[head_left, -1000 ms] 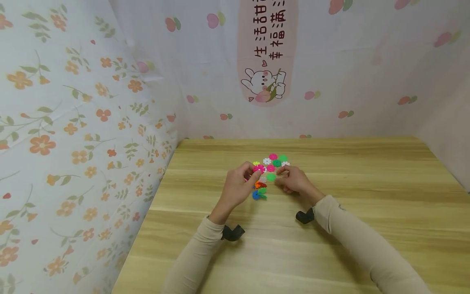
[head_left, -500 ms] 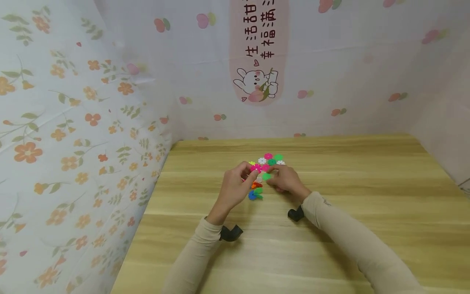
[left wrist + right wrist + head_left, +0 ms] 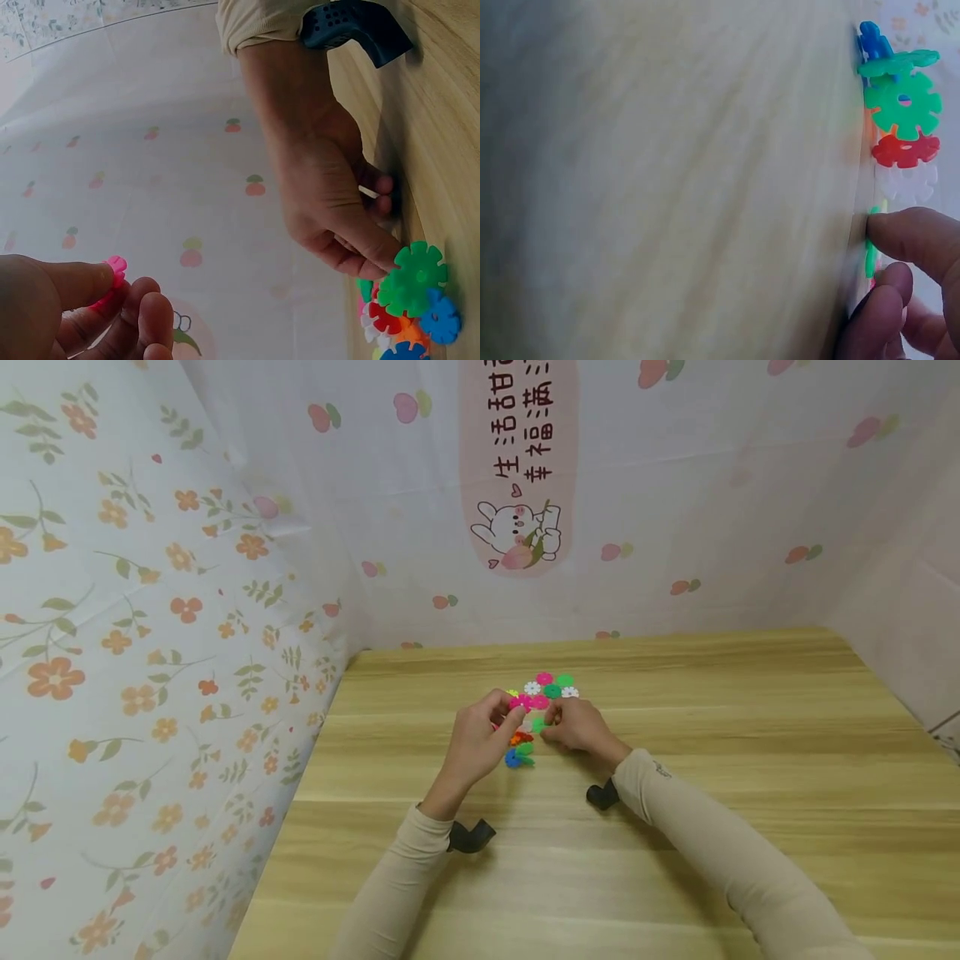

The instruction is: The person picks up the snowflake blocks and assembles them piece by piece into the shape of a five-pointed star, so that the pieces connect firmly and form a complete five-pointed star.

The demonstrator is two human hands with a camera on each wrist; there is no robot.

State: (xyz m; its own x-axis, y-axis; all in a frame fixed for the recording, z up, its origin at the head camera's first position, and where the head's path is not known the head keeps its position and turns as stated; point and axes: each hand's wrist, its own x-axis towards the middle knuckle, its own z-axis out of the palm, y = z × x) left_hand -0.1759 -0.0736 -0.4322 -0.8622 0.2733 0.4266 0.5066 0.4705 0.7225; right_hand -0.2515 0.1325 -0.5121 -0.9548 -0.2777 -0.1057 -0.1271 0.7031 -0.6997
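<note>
My left hand (image 3: pixel 480 737) pinches a pink snowflake disc (image 3: pixel 521 702) between thumb and fingers, raised off the table; its edge also shows in the left wrist view. At the right side of the pile, my right hand (image 3: pixel 582 725) has its thumb and fingertips on a light green snowflake disc (image 3: pixel 537 725). The right wrist view shows this green disc (image 3: pixel 871 259) edge-on, low by the table, with the thumb at its rim. Nearer me, some discs are fitted together, among them blue (image 3: pixel 513 758), green and red ones (image 3: pixel 905 150).
Beyond the hands lie loose discs: a pink one (image 3: pixel 544 678), a dark green one (image 3: pixel 552 692) and white ones (image 3: pixel 570 692). The wooden table (image 3: pixel 675 693) meets a patterned cloth (image 3: pixel 652 527) at the back. Black wrist mounts (image 3: pixel 471 837) hang under both sleeves.
My right hand has moved left onto the light green disc and taken it at its edge; the disc has tilted. The left hand keeps its pink disc. The head view has shifted slightly.
</note>
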